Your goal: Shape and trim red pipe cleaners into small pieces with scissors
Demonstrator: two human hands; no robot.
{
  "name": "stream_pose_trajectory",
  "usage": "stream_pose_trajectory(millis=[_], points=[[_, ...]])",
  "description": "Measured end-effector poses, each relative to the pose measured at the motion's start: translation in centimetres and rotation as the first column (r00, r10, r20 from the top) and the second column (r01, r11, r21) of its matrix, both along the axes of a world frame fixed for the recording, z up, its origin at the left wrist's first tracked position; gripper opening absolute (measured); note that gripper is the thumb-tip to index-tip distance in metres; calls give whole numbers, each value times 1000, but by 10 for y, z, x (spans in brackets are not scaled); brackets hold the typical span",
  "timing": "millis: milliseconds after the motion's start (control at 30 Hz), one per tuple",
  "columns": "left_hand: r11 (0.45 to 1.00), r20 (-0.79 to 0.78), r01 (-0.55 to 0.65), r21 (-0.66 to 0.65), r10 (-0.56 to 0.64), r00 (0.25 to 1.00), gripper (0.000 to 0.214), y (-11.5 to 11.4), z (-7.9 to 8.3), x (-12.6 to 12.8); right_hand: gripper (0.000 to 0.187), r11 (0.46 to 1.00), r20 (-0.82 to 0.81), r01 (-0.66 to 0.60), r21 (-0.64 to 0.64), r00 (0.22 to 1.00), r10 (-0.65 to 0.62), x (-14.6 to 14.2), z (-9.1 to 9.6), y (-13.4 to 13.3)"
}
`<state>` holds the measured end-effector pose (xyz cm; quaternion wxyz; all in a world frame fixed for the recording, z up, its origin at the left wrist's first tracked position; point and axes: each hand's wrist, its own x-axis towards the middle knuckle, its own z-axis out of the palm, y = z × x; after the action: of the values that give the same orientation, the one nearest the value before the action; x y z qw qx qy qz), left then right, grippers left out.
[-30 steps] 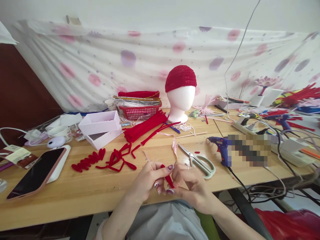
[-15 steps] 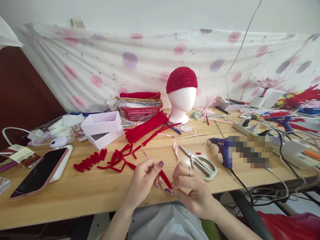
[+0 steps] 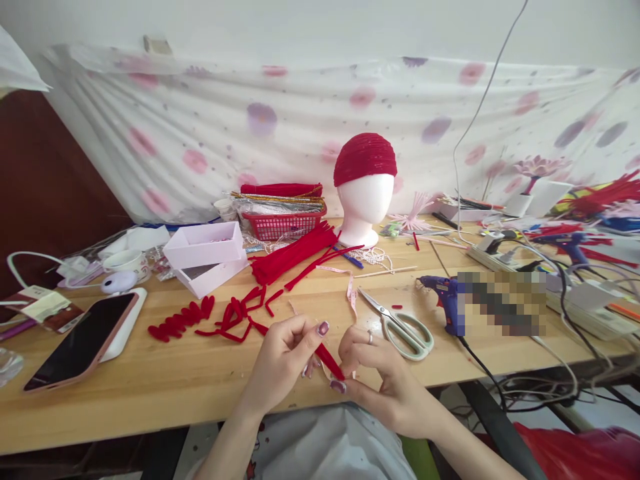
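Both hands meet over the near edge of the wooden table. My left hand and my right hand each pinch one end of a short red pipe cleaner piece, which slants between them. My right hand wears a ring. Just left of my hands lie several bent red pipe cleaner pieces and a row of red loops. Green-handled scissors lie just beyond my right hand.
A white foam head with a red cap stands at the back, a bundle of red pipe cleaners beside it. A blue glue gun and cables are right. A phone, pink boxes and a red basket are left.
My hands have shifted slightly and turned the red piece, so it now slants from upper left to lower right between the fingertips. The view has drifted a little.
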<state>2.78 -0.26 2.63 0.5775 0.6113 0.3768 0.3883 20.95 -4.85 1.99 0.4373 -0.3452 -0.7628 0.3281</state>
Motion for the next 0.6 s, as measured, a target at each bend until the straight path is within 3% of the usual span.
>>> stream_pose_trajectory(millis=[100,267,333,500,600], points=[[998,-37,40,45,-38,999,45,-1,0,-2,14,987,-9,-49,-153,999,48,1,1,1],[988,-184,-20,152,48,982,49,-6,-1,4,19,991,-96,-119,-64,989,113,2,1,3],[990,-176,-60,124,81,981,50,-6,-1,7,20,986,-156,-155,-69,977,143,3,3,2],[987,174,-137,-89,151,973,45,1,-3,4,23,950,-251,-252,-184,947,202,2,9,-4],[974,352,8,-228,75,933,42,1,-11,2,21,953,-303,-213,-217,942,141,2,4,-2]])
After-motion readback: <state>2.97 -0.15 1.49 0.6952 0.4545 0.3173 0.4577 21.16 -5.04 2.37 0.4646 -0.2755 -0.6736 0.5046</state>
